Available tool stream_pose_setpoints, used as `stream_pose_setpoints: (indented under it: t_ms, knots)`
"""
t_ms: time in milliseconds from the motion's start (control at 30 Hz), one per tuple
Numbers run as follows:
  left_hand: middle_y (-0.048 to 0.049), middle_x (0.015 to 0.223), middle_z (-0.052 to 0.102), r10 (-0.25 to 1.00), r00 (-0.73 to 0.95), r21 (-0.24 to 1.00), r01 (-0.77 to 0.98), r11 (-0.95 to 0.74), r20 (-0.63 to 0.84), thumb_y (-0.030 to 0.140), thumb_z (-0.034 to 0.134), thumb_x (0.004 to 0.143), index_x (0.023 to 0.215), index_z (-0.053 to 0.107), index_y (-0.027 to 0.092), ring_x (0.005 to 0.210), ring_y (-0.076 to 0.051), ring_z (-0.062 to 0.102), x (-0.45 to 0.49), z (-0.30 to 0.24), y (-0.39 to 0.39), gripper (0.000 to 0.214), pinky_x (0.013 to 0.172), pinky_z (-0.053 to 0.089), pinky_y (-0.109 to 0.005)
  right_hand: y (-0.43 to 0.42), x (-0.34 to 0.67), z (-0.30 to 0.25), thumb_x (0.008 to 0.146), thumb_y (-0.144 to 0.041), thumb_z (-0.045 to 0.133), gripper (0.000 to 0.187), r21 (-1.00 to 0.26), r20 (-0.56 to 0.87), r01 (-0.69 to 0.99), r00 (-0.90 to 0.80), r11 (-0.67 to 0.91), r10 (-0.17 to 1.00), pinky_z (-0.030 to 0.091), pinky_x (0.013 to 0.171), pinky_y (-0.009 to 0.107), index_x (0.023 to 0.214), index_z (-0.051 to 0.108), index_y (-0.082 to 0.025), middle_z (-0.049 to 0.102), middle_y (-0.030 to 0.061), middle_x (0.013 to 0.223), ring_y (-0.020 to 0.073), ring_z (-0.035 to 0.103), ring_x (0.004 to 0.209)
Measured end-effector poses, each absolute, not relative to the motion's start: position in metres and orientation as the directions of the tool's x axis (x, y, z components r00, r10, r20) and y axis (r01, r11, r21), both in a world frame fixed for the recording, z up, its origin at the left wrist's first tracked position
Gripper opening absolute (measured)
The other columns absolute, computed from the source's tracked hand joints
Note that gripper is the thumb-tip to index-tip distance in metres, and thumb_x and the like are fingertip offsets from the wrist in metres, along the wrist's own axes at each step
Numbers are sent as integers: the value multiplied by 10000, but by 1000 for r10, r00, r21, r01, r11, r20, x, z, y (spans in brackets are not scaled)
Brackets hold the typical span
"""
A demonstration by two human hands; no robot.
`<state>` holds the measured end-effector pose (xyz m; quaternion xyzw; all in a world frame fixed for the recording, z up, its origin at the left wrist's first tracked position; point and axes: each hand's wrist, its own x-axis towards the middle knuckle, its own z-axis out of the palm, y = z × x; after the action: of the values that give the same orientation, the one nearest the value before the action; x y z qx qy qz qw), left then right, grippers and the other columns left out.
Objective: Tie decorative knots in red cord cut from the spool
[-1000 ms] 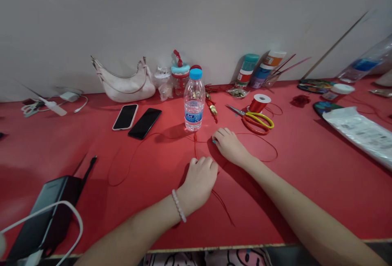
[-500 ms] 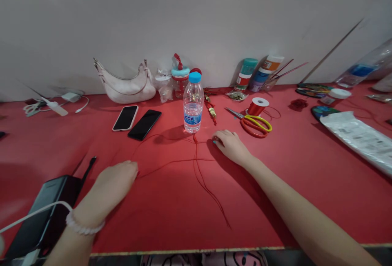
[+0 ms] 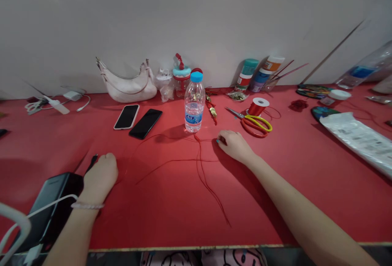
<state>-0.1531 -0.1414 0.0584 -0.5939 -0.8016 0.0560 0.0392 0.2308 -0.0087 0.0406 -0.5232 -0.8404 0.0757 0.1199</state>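
Thin red cord [image 3: 202,168] lies in loops on the red table [image 3: 306,184], running from a knot at the foot of a water bottle [image 3: 194,102] toward me. My right hand [image 3: 234,145] rests on the table just right of that knot, fingers curled and pinched on the cord. My left hand [image 3: 101,174], with a bead bracelet at the wrist, sits far left, beside a black cable plug [image 3: 92,160] and a black power bank [image 3: 52,200]. Its fingers are curled under; what they hold is hidden.
Two phones [image 3: 126,116] [image 3: 145,123] lie left of the bottle, a white bag [image 3: 128,86] behind them. Scissors [image 3: 255,123] and a red ribbon spool [image 3: 258,106] lie beyond my right hand. Jars [image 3: 248,74] stand at the wall. A plastic packet [image 3: 358,135] lies far right.
My left hand has swept from the middle of the table far to the left, drawing a strand of cord out sideways. My right hand has stayed by the knot.
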Motion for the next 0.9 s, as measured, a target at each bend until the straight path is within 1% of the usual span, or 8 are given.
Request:
stream_pose_setpoints:
  t_ms: [67,100,200,300,400,533,700,900]
  knots:
    - [-192,941,578,945,-325,-202,923,327,45,131,261,869,926,517,99,908,-276,601,-143,68,-138,264,692,460,-314,-8,232,39,789,-151,452,109,-302,124,858,-397,416,909,336,631,266,826,546,-193,646,45,804,169,562,709]
    - [-197,984,569,940,-331,-178,923,341,87,158,249,885,972,499,99,934,-283,592,-136,74,-137,271,705,460,-326,-7,232,39,793,-156,456,121,-337,123,850,-386,404,914,344,631,264,865,545,-194,649,40,807,168,564,703]
    - [-167,1015,566,914,-330,24,942,334,236,212,247,897,1039,449,135,924,-280,583,-111,95,-133,259,717,458,-356,-8,233,38,793,-179,483,189,-387,164,820,-389,422,907,372,671,275,974,538,-185,641,48,840,183,562,758]
    - [-97,948,589,929,-212,189,969,159,304,244,294,896,1005,452,182,877,-238,583,-83,110,-132,201,710,449,-326,-11,232,43,799,-234,518,164,-316,282,786,-457,532,843,374,743,309,946,562,-177,603,85,933,217,521,875]
    - [-42,923,606,987,77,193,976,-103,140,250,298,921,953,484,209,794,-182,591,-53,110,-132,194,680,426,-277,-20,228,53,805,-277,540,123,-270,309,732,-550,626,776,354,756,319,879,586,-190,573,83,952,218,484,900]
    - [-22,844,602,933,340,115,938,-328,-115,209,284,946,897,509,197,741,-172,592,-21,93,-126,231,631,402,-265,-42,214,65,777,-385,579,203,-227,164,680,-679,697,716,328,731,319,805,588,-185,582,61,864,214,489,857]
    - [-50,837,607,905,353,53,935,-351,-239,161,262,952,890,523,168,727,-189,602,-9,82,-123,268,610,416,-279,-74,189,69,697,-497,610,353,-64,66,705,-704,707,708,315,708,352,777,601,-153,605,106,827,249,496,824]
    - [-47,789,596,898,343,-27,931,-364,-276,154,275,947,851,522,162,681,-204,601,-15,85,-130,265,567,414,-290,-85,174,63,714,-219,553,144,19,-2,727,-687,687,727,293,646,353,802,621,-128,624,122,808,256,529,807]
